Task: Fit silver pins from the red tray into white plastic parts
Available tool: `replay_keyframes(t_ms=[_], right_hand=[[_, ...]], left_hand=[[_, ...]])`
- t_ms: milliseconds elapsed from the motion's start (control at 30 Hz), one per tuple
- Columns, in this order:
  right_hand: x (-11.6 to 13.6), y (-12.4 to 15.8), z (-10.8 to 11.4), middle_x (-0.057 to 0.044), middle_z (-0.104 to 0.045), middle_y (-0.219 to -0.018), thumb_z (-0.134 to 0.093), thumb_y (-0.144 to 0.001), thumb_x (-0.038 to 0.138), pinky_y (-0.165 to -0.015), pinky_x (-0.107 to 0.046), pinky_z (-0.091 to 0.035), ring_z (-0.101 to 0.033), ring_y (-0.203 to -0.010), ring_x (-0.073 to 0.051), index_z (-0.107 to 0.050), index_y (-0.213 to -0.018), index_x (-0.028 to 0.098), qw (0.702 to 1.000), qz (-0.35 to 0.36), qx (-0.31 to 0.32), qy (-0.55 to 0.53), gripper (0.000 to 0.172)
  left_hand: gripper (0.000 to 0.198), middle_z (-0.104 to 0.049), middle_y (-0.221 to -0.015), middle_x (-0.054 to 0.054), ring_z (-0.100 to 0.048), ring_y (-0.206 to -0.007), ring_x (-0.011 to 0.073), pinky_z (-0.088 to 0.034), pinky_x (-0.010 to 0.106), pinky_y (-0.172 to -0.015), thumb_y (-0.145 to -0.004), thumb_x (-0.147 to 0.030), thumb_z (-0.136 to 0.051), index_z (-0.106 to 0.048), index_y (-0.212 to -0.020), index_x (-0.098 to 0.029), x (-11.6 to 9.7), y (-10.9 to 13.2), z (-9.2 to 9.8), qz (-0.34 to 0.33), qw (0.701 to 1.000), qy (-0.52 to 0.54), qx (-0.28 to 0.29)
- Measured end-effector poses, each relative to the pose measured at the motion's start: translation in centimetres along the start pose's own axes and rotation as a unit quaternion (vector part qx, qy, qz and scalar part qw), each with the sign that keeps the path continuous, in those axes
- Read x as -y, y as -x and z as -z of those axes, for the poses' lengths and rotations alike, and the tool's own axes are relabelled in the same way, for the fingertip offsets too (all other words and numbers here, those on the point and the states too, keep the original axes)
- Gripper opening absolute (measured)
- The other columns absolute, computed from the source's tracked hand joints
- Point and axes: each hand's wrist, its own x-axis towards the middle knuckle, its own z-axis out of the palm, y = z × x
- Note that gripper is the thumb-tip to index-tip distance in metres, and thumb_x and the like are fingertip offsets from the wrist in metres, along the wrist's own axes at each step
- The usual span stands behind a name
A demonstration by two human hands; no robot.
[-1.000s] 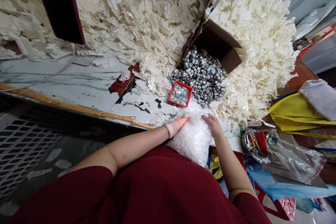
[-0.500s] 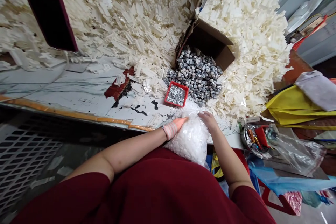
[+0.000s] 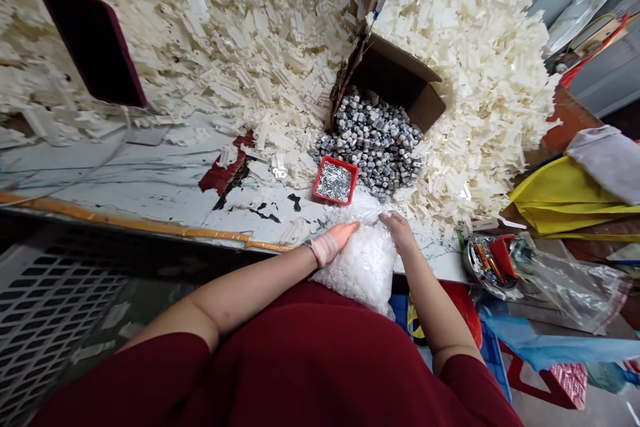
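Holding a clear plastic bag [image 3: 363, 267] at the bench [image 3: 150, 177] edge

Head view, hands: The left hand [image 3: 336, 239] lies open and nearly flat on the bag's upper face, fingers together and extended. A pink wrap [image 3: 324, 249] covers the wrist. The right hand [image 3: 399, 230] is partly closed, its fingers [image 3: 395, 221] curled over the bag's gathered upper end and gripping the plastic. The hands stand close together but do not touch.

Head view, bag: Packed with small white plastic parts [image 3: 363, 273], the bag rests at the bench's front edge, against the dark red garment [image 3: 280, 360] on the person's torso.

Head view, surroundings: Beyond the hands, a red square tray [image 3: 335, 180] of silver pins sits on the bench, just beside a heap of grey metal parts [image 3: 370, 140]. That heap spills from a cardboard box [image 3: 395, 77] lying on its side. A large mass of loose white plastic parts [image 3: 465, 107] surrounds the box and spreads across the bench. A dark-red tablet [image 3: 90, 43] lies on the mass at upper left. To the right stand a metal tin [image 3: 485, 260] holding pens, a crumpled plastic bag [image 3: 570, 287] and a yellow cloth [image 3: 565, 197].
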Motion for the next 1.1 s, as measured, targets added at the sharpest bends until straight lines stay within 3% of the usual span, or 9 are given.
replay_keyframes(t_ms=[267, 433, 600, 833, 1100], right_hand=[[1.2, 0.6, 0.5, 0.002, -0.066, -0.071, -0.081, -0.058, 0.043, -0.065, -0.029, -0.045, -0.059, -0.066, -0.016, -0.063, -0.077, 0.022, 0.996, 0.087, -0.014, 0.006, 0.034], [2.3, 2.0, 1.5, 0.001, -0.064, -0.071, -0.078, -0.064, 0.043, -0.058, -0.028, -0.042, -0.052, -0.059, -0.014, -0.065, -0.076, 0.022, 0.989, 0.142, -0.011, 0.05, 0.027], [2.5, 2.9, 2.3, -0.003, -0.07, -0.083, -0.078, -0.064, 0.042, -0.066, -0.031, -0.046, -0.055, -0.065, -0.015, -0.065, -0.077, 0.023, 0.985, 0.165, -0.014, 0.057, 0.026], [2.2, 3.7, 3.3, -0.002, -0.067, -0.088, -0.083, -0.059, 0.037, -0.07, -0.03, -0.045, -0.058, -0.072, -0.016, -0.067, -0.076, 0.024, 0.978, 0.205, 0.031, 0.0, 0.027], [2.8, 4.7, 3.6, -0.004, -0.063, -0.085, -0.082, -0.052, 0.055, -0.077, -0.037, -0.044, -0.056, -0.08, -0.022, -0.059, -0.062, 0.024, 0.978, 0.202, 0.039, -0.026, 0.04]], left_hand=[[0.046, -0.074, -0.098, 0.01, -0.065, -0.098, 0.0272, -0.049, 0.037, -0.093, -0.084, -0.052, -0.043, -0.068, -0.087, -0.014, -1.1, 0.0, 0.4, -0.003, 0.999, -0.018, 0.04], [0.044, -0.071, -0.114, 0.006, -0.058, -0.118, 0.0241, -0.039, 0.034, -0.107, -0.089, -0.047, -0.041, -0.071, -0.103, -0.018, -2.9, 1.0, 0.8, -0.121, 0.987, -0.014, 0.105], [0.045, -0.067, -0.125, 0.007, -0.054, -0.124, 0.0236, -0.034, 0.036, -0.112, -0.091, -0.042, -0.042, -0.065, -0.121, -0.018, -3.6, 1.6, 1.1, -0.196, 0.974, -0.061, 0.098], [0.067, -0.066, -0.124, 0.011, -0.061, -0.113, 0.0263, -0.043, 0.039, -0.104, -0.078, -0.041, -0.065, -0.049, -0.138, -0.016, -2.9, 1.6, 1.8, -0.2, 0.967, -0.131, 0.084], [0.07, -0.06, -0.131, 0.013, -0.057, -0.119, 0.029, -0.042, 0.038, -0.105, -0.068, -0.039, -0.075, -0.056, -0.131, -0.016, -5.0, 3.6, 2.5, -0.261, 0.95, -0.117, 0.124]])
